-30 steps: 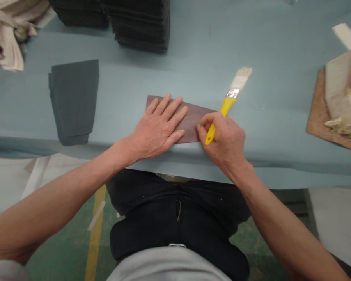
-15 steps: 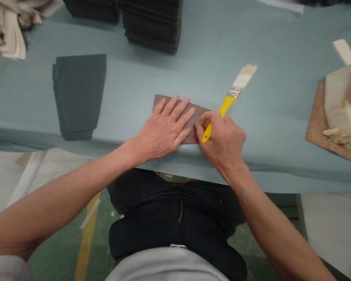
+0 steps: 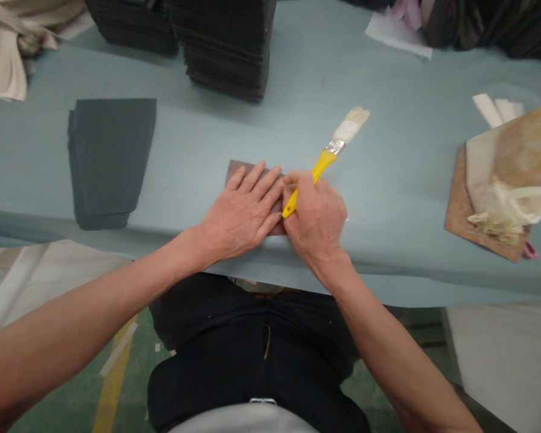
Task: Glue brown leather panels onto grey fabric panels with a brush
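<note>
My left hand (image 3: 238, 216) lies flat with fingers spread on a brownish-purple piece (image 3: 235, 171) at the table's front edge. Closed around the yellow handle of a brush (image 3: 327, 157), my right hand (image 3: 315, 216) rests against the fingertips of the left, over the right part of the piece. The brush's pale bristles point up and to the right, away from the piece. Much of the piece is hidden beneath both hands. On the left lie dark grey-green flat pieces (image 3: 112, 156), overlapping in a small pile.
Tall dark stacks (image 3: 225, 54) stand at the back of the blue-green table (image 3: 388, 180). Pale cloth strips (image 3: 4, 60) lie at the far left. At the right, a container (image 3: 514, 156) crusted with dried material rests on a brown board (image 3: 455, 204). White strips lie behind it.
My right hand has moved left over the piece with the brush, closer to my left hand. The left hand still lies flat on the piece. The whole view has shifted slightly.
</note>
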Tool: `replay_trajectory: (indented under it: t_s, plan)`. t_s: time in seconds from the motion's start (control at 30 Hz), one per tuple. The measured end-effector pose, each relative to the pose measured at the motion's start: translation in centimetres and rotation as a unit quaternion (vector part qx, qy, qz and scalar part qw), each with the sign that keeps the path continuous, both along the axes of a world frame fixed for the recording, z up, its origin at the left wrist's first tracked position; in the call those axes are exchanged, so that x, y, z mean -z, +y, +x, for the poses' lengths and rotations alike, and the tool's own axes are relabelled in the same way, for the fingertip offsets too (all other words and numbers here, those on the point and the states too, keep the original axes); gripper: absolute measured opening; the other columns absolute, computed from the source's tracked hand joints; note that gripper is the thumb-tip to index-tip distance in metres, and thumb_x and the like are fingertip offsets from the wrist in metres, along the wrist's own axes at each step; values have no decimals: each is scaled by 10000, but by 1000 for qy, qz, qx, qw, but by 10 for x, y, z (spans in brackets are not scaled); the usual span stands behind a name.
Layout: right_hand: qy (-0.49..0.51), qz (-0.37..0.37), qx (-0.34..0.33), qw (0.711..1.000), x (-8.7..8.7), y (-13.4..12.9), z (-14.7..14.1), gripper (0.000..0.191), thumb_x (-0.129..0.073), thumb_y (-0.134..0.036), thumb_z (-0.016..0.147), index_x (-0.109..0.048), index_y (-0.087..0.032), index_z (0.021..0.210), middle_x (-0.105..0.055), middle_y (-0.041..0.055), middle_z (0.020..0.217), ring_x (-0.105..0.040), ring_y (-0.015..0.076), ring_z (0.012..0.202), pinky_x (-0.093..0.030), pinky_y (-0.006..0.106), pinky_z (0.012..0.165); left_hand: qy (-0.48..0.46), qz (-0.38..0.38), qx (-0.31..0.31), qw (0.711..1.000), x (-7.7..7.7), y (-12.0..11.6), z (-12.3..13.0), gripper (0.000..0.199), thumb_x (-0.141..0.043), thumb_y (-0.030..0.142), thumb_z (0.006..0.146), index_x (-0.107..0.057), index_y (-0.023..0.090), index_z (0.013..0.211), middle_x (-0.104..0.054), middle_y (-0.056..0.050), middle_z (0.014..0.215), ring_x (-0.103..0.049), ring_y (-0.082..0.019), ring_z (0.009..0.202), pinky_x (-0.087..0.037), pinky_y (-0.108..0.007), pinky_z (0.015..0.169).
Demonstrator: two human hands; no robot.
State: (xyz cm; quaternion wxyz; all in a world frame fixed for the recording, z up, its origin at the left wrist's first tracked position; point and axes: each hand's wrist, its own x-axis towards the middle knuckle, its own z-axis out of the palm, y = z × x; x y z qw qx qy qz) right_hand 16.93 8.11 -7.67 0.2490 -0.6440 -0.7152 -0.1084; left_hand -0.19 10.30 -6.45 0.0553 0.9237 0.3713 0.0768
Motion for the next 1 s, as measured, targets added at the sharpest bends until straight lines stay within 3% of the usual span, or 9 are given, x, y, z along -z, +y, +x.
replay_trajectory:
  t_s: [0.23,0.47,0.7,1.0]
  plan:
    - [-17,-104,12,994,-5,3,8,263,-474,-297,1126,-696,-196,1225,-741,95,1017,-647,236,932,-422,345,802,46,7,-15,999,-8,-4,3,658,-370,387,1139,-346,37,1695,-369,-226,1772,-305,-442,1666,-290,-627,1338]
    - [-47,-79,39,995,-7,-5,32,208,-540,-257,1075,-706,-188,1179,-733,83,942,-654,250,891,-386,360,761,56,-8,-17,998,-9,-4,3,675,-352,421,1141,-359,31,1692,-318,-216,1797,-273,-431,1680,-282,-632,1346]
    - [-56,-70,67,994,-9,3,44,235,-545,-251,1045,-702,-182,1206,-735,88,925,-660,272,898,-407,374,784,9,7,-15,1000,-2,-4,1,696,-415,455,1132,-378,22,1677,-363,-235,1772,-303,-444,1665,-274,-634,1344]
    - [-27,-103,51,993,-21,51,9,289,-469,-227,1101,-616,-185,1347,-751,101,1127,-680,270,1069,-468,400,927,22,1,-22,1000,-5,-6,2,786,-427,503,1123,-337,-51,1673,-316,-296,1770,-294,-457,1668,-278,-643,1350]
